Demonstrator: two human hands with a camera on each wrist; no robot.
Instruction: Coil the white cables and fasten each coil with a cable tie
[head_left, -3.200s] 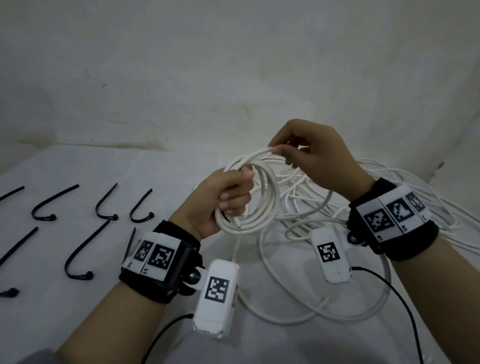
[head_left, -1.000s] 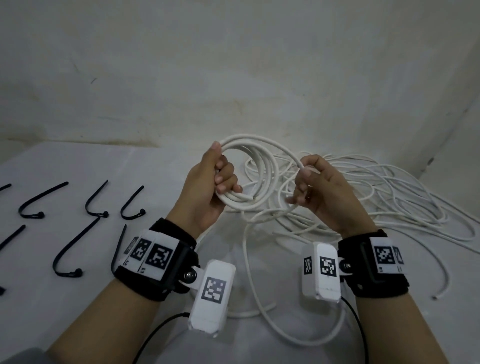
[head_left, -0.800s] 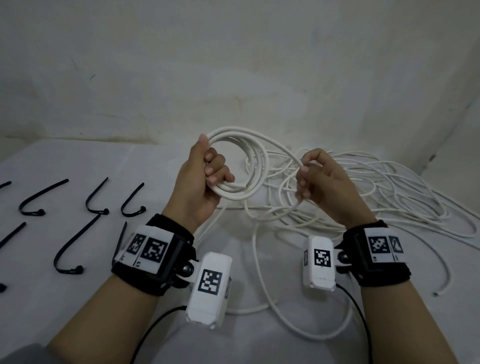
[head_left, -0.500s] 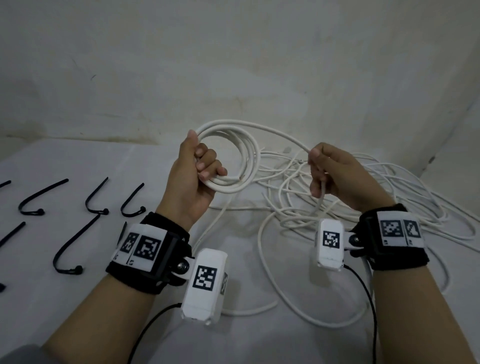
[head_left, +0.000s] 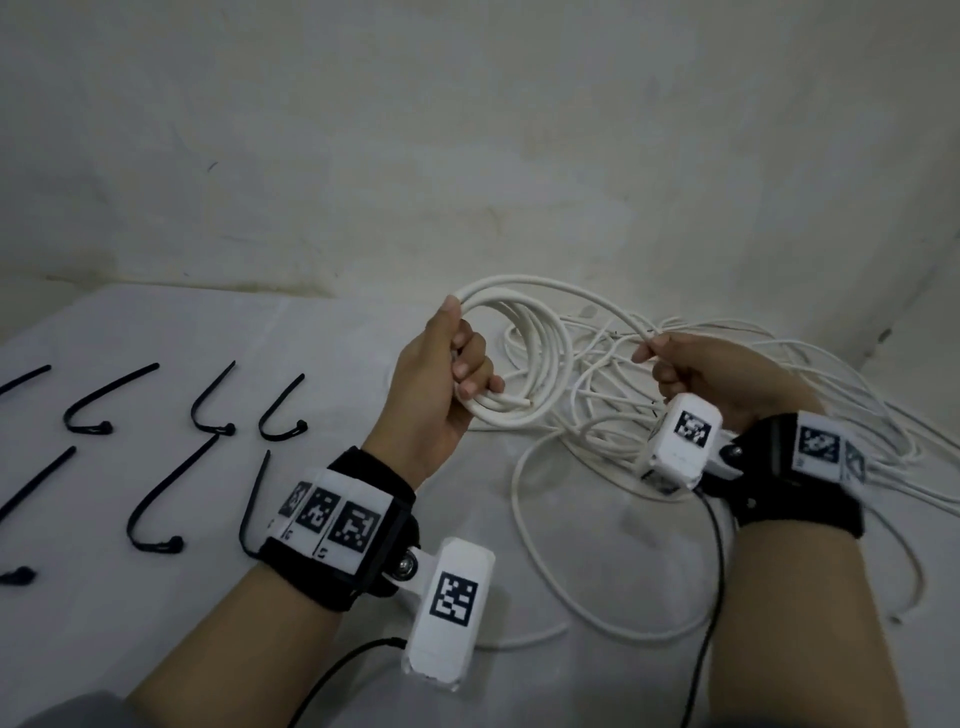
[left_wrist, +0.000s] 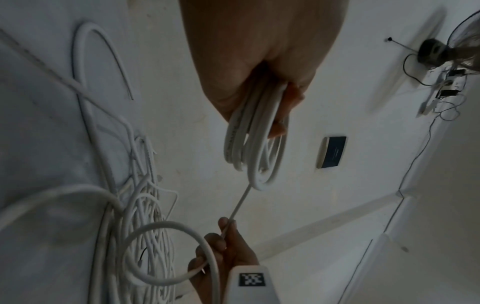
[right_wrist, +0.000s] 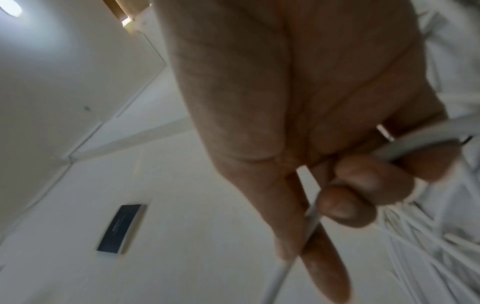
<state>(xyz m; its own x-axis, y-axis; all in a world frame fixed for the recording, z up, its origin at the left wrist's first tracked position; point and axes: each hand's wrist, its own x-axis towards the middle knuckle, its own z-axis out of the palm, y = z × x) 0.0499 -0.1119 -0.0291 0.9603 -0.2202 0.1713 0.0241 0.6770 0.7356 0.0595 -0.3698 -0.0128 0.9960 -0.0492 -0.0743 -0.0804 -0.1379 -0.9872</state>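
Note:
My left hand (head_left: 457, 364) grips a coil of white cable (head_left: 540, 353) with several loops, held upright above the table; the left wrist view shows the coil (left_wrist: 255, 148) hanging from my curled fingers. One strand (head_left: 587, 299) runs from the coil's top to my right hand (head_left: 675, 364), which pinches it between thumb and fingers. In the right wrist view my right hand (right_wrist: 337, 195) closes round that cable strand (right_wrist: 310, 224). The strand's slack loops down onto the table (head_left: 524, 519). Black cable ties (head_left: 156, 499) lie in rows at the left.
A tangled heap of thinner white cables (head_left: 779, 395) lies behind and to the right of my hands, reaching the wall corner. The grey table (head_left: 156, 623) meets a pale wall (head_left: 467, 156) at the back. Black sensor leads (head_left: 706, 597) trail from both wrists.
Both hands drew apart: the left kept its hold on the coil and drifted left, the right slid out to the right along the strand, pulling it straighter.

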